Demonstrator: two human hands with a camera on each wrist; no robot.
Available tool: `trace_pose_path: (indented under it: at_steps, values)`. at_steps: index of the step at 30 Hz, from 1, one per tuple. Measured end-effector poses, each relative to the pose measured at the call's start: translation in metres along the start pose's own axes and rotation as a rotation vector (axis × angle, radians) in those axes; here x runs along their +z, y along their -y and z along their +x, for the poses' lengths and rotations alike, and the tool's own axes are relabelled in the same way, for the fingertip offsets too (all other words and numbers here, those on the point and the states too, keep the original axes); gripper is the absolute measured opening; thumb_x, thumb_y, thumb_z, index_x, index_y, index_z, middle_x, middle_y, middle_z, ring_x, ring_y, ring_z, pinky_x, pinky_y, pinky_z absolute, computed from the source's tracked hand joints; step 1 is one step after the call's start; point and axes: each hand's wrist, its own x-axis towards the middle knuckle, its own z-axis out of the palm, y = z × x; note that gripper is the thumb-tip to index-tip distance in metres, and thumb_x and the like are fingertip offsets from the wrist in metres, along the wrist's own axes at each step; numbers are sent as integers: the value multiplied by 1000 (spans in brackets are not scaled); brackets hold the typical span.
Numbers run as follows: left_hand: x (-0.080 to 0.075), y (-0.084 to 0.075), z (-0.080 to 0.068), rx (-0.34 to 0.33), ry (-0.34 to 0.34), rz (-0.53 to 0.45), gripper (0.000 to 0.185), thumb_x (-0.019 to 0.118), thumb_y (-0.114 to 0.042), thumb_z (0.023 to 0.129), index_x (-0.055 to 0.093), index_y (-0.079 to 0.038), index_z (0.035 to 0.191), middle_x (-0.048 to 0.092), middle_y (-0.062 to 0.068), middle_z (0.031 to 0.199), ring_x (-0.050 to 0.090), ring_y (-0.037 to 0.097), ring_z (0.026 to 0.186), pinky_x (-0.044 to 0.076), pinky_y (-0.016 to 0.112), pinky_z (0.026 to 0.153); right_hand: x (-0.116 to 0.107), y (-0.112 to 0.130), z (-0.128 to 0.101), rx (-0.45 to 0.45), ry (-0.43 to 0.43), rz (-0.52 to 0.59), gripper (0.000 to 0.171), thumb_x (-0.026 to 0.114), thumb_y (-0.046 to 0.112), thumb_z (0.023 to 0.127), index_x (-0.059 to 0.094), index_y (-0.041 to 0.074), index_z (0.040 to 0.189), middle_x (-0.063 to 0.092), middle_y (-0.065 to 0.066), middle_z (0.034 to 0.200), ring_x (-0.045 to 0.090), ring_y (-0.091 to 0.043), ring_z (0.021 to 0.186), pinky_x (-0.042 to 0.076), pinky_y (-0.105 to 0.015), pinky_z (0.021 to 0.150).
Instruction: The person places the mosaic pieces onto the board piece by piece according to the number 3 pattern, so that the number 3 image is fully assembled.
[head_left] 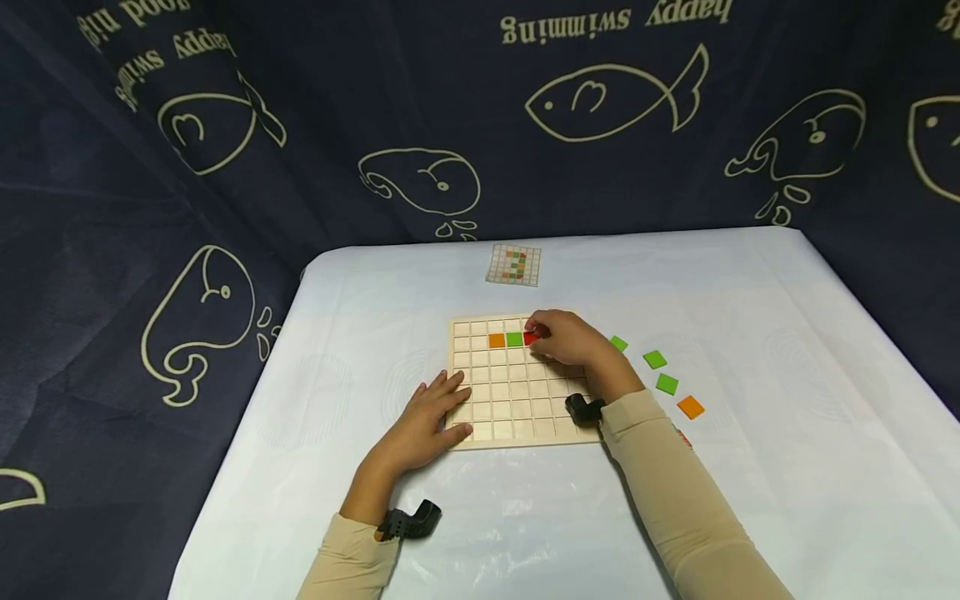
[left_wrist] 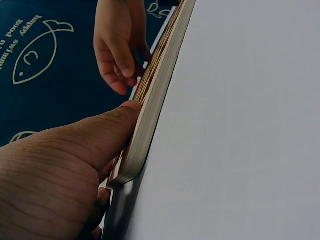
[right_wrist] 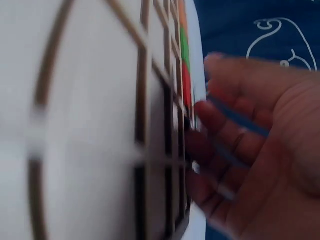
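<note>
Seating the red tile seemed nearly done: my right hand loose around it, left hand splayed on the board; a clean lift seemed needed next.

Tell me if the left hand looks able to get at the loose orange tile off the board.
Probably not directly: the left hand rests at the left edge of the board, and the right forearm stretches between it and the orange tile, which lies uncovered on the table.
</note>
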Motion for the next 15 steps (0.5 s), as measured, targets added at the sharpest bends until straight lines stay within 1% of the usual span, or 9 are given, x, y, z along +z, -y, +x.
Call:
trace_pose_path:
  at_steps: [3, 6, 9, 12, 15]
  values:
    - [0, -1, 0, -1, 3, 1, 60, 69, -31, 94, 51, -4, 145, 32, 10, 159, 17, 32, 150, 10, 58, 117, -6, -2, -6, -12, 4, 23, 35, 64, 10, 96, 59, 1, 129, 62, -14, 117, 57, -28, 106, 47, -45, 92]
    - [-1, -1, 0, -5, 8, 5, 60, 68, -31, 95, 51, -5, 145, 31, 9, 159, 16, 31, 150, 10, 57, 118, -12, -6, -13, -23, -21, 33, 34, 62, 8, 97, 59, 0, 130, 62, -13, 117, 57, -28, 107, 47, -45, 91]
    - [-1, -1, 0, -8, 9, 5, 60, 68, -32, 95, 50, -5, 146, 31, 9, 159, 15, 30, 150, 10, 57, 118, -18, -12, -22, 2, -64, 44, 32, 62, 9, 97, 60, 0, 128, 62, -14, 114, 57, -29, 105, 47, -46, 89]
    - [-1, -2, 0, -9, 7, 2, 60, 69, -31, 95, 50, -5, 146, 32, 9, 159, 16, 30, 150, 10, 57, 118, -25, -19, -32, 45, -101, 49, 32, 62, 12, 97, 60, 1, 128, 62, -14, 115, 57, -30, 106, 47, -48, 90]
    - [0, -2, 1, -13, 12, 1, 60, 68, -32, 95, 50, -5, 146, 31, 9, 160, 15, 29, 150, 10, 56, 118, -32, -27, -41, 71, -134, 26, 32, 63, 15, 97, 61, 3, 127, 62, -13, 116, 57, -30, 106, 46, -48, 90]
